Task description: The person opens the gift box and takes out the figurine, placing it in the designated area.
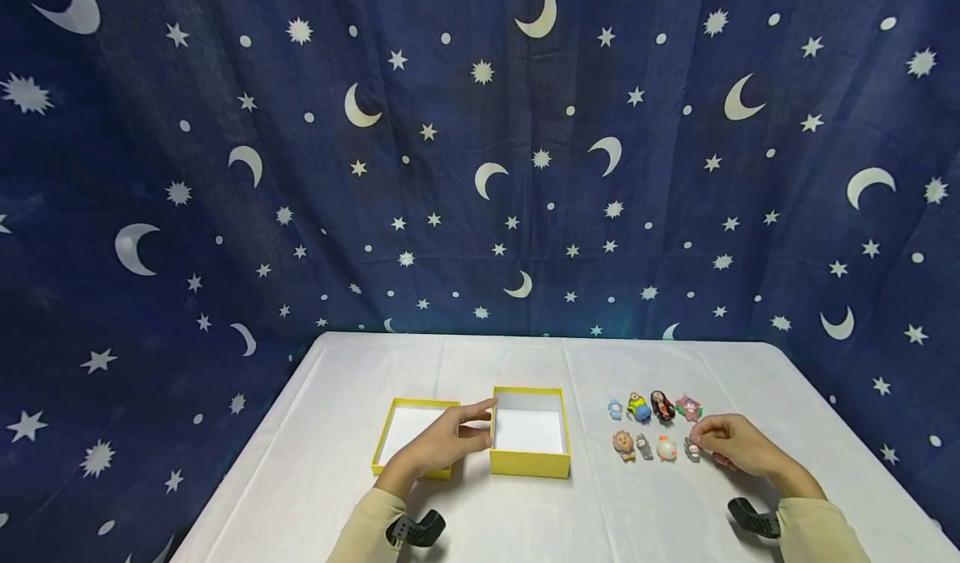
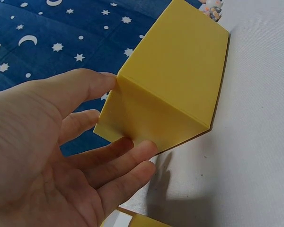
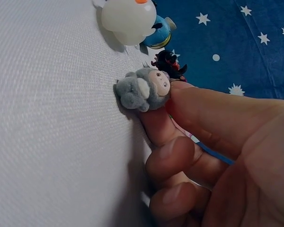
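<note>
In the head view my left hand [image 1: 442,442] lies along the left side of a yellow open box [image 1: 529,463] with a white inside. Its fingers, fairly straight, touch the box's yellow wall [image 2: 175,71] in the left wrist view, the thumb at a corner. My right hand [image 1: 738,442] is at the right end of the front row of small figurines. Between thumb and index finger it pinches a small grey fuzzy doll [image 3: 144,90] with a pale face, close over the white cloth. Its other fingers are curled below the doll.
A shallow yellow lid [image 1: 408,421] lies left of the box, partly behind my left hand. Beside the doll stand a white round figurine [image 1: 667,449], another grey one [image 1: 644,446] and a lion [image 1: 623,444]. Behind them are a minion [image 1: 638,407], a black-haired figure [image 1: 662,407] and others.
</note>
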Demonstrator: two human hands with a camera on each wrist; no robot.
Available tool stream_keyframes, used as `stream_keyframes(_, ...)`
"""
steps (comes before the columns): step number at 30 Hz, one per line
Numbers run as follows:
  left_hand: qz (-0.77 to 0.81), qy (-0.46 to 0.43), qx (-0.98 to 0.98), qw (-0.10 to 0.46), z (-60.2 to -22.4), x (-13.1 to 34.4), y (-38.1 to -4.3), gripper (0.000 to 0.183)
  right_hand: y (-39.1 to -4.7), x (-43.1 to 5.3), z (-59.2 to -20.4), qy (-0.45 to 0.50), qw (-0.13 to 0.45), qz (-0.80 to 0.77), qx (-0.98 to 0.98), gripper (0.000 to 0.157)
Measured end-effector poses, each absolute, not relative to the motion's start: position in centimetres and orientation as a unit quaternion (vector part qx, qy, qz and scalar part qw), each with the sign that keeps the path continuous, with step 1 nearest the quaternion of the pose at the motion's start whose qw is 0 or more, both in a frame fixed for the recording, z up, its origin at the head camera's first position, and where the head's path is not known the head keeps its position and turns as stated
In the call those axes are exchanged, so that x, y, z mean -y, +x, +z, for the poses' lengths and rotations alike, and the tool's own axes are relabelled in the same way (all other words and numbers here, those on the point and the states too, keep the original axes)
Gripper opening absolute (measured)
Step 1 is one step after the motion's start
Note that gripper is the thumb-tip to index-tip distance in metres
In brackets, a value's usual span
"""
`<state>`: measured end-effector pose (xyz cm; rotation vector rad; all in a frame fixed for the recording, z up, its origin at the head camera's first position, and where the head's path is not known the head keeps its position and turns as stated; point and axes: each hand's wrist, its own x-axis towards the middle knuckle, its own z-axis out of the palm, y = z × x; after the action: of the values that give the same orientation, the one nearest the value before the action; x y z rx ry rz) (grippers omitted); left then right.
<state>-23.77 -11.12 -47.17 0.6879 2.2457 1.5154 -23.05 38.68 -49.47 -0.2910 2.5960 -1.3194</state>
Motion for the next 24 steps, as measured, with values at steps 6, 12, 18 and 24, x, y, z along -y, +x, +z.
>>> stream_keyframes(6, 0.535, 0.243, -0.791, 0.171, -47.36, 11.08, -23.84, 0.061, -22.99, -38.63, -49.50, -0.079, 0.109, -0.450, -0.883, 0.018)
stream_keyframes(12, 0.535, 0.243, -0.791, 0.170, -47.48, 11.05, -23.81, 0.061, -22.91, -38.58, -49.50, -0.067, 0.114, -0.443, -0.887, 0.020)
stream_keyframes(18, 0.534, 0.242, -0.792, 0.168, -47.43, 11.05, -23.79, 0.061, -22.83, -38.40, -49.30, -0.067, 0.103, -0.442, -0.889, 0.022)
stream_keyframes(24, 0.531, 0.243, -0.794, 0.166, -47.27, 11.07, -23.75, 0.062, -22.91, -38.32, -49.10, -0.073, 0.096, -0.436, -0.892, 0.023)
